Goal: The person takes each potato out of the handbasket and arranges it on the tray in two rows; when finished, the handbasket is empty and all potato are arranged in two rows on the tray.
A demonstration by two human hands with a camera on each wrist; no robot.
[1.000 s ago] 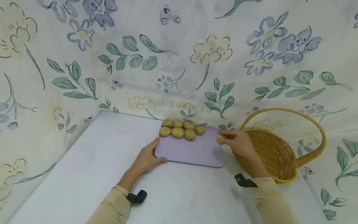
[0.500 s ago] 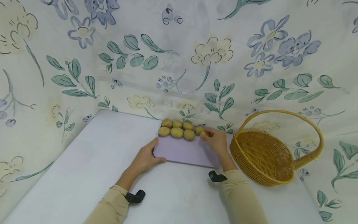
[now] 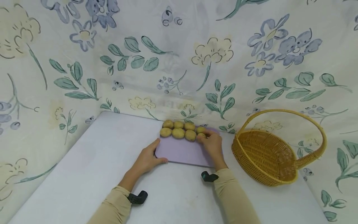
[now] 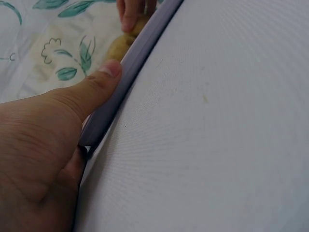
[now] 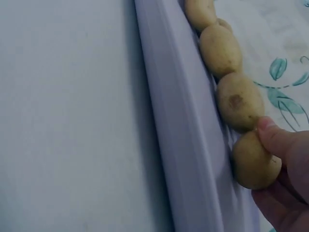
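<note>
In the head view a light purple tray (image 3: pixel 183 151) lies on the white table, with several potatoes (image 3: pixel 178 133) in two rows along its far side. My left hand (image 3: pixel 146 158) grips the tray's left end, its thumb (image 4: pixel 99 89) on the near edge and its other fingers partly hidden. My right hand (image 3: pixel 213 145) pinches one potato (image 5: pixel 253 166) at the right end of the nearer row. The right wrist view shows this potato touching its neighbour (image 5: pixel 240 101), which has a brown spot.
A wicker basket (image 3: pixel 253 168) with a tall arched handle stands right of the tray; no potato shows inside. Behind the white table (image 3: pixel 117 137) hangs a floral cloth (image 3: pixel 173 62), close to the tray's far edge.
My right hand has moved left from beside the basket, carrying a potato over the tray to the right end of the nearer row. The left hand has stayed on the tray.
</note>
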